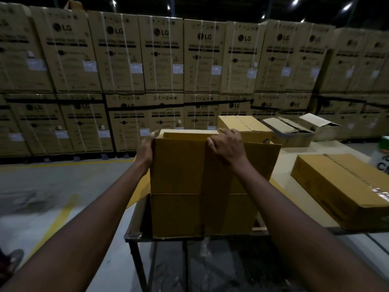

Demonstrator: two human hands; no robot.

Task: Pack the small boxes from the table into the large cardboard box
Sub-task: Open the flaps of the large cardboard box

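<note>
While on table [294,150], large cardboard box [179,175] upright.

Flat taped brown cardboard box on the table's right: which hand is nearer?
Right. The right hand holds the tall cardboard box's top edge, left of the flat taped box; the left hand lies farther left.

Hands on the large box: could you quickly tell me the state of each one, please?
Left hand: against the large cardboard box, blurred; grip cannot be told.
Right hand: grips the box's top edge.
</note>
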